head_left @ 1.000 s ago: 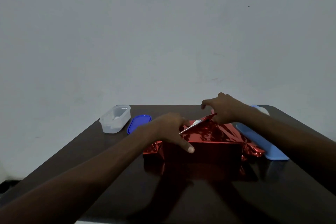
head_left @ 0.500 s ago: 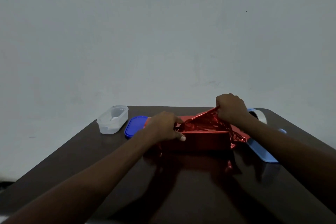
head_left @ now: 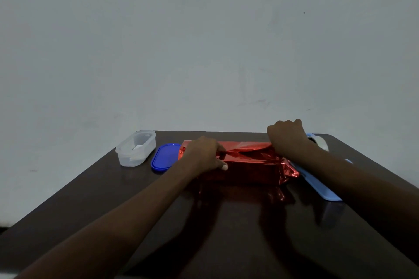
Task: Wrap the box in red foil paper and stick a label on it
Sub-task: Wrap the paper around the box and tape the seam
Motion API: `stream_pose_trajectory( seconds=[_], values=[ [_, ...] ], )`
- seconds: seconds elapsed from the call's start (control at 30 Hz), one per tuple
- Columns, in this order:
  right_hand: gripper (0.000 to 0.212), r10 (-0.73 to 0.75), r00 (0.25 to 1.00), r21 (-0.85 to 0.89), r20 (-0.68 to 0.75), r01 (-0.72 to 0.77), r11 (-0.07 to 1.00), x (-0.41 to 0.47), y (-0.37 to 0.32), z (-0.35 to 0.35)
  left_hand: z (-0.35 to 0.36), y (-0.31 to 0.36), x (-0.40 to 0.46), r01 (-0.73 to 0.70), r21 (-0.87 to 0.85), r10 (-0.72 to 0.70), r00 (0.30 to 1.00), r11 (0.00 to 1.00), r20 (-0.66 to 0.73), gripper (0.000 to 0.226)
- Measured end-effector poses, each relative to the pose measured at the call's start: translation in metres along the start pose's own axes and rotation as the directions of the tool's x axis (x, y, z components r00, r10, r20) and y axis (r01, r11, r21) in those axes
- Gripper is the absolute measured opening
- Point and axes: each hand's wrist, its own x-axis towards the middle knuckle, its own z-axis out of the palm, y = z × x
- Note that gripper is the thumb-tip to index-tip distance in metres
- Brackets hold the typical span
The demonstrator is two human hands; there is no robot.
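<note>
Box (head_left: 247,169) sits mid-table, mostly covered in foil (head_left: 254,154), left hand (head_left: 205,154) pressing the top flap down, right hand (head_left: 286,137) pinching the far edge, but the right end looks crumpled, untaped, and no label yet.

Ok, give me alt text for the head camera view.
Two hands fold red foil paper around a box on a dark table: left hand holds it down, right hand grips the far flap. A clear container and blue lid sit left.
</note>
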Motion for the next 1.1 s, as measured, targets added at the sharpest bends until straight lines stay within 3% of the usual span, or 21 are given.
stream_pose_trajectory(
  seconds=[0.1,0.17,0.2,0.27,0.33,0.4,0.63,0.7,0.8,0.93,1.1],
  values=[
    [0.013,0.055,0.998,0.050,-0.012,-0.055,0.997,-0.003,-0.010,-0.009,0.000,-0.001,0.001,0.006,0.026,-0.005,1.000,1.000,-0.009,0.049],
    [0.012,-0.058,0.991,0.186,-0.122,0.080,0.979,0.001,-0.019,-0.004,0.001,-0.001,0.001,0.009,0.021,-0.009,1.000,1.000,-0.019,0.051],
    [0.023,-0.128,0.980,0.292,-0.149,0.167,0.942,0.002,-0.024,0.002,0.002,-0.002,0.001,0.013,0.013,-0.013,1.000,1.000,-0.021,0.052],
    [0.046,-0.188,0.982,0.541,-0.035,0.177,0.822,0.000,-0.034,0.016,0.003,-0.004,0.001,0.020,0.004,-0.020,1.000,1.000,-0.023,0.052],
    [0.063,-0.173,0.979,0.635,0.108,0.066,0.770,-0.005,-0.040,0.034,0.005,-0.009,-0.001,0.030,-0.013,-0.030,0.999,0.999,-0.038,0.052],
    [0.074,-0.146,0.980,0.630,0.133,0.030,0.776,-0.011,-0.041,0.048,0.008,-0.012,-0.002,0.037,-0.021,-0.038,0.997,0.999,-0.063,0.054],
    [0.081,-0.046,0.982,0.517,0.183,-0.056,0.854,-0.015,-0.043,0.045,0.021,-0.014,-0.002,0.053,-0.009,-0.053,0.988,0.999,-0.144,0.052],
    [0.077,-0.007,0.993,0.487,0.116,-0.051,0.872,-0.013,-0.045,0.037,0.024,-0.013,-0.002,0.050,0.028,-0.044,0.983,0.998,-0.175,0.054],
    [0.077,-0.049,0.995,0.497,-0.083,0.084,0.864,-0.009,-0.056,0.031,0.026,-0.013,-0.004,0.031,0.049,-0.019,0.976,0.998,-0.216,0.054],
    [0.068,-0.196,0.979,0.618,-0.053,0.186,0.764,-0.014,-0.073,0.038,0.025,-0.018,-0.007,0.040,-0.017,-0.042,0.972,0.999,-0.229,0.050],
    [0.071,-0.133,0.978,0.568,-0.160,0.201,0.798,-0.019,-0.072,0.045,0.019,-0.042,-0.001,0.046,-0.192,-0.098,0.958,0.980,-0.269,0.028]
  ],
)
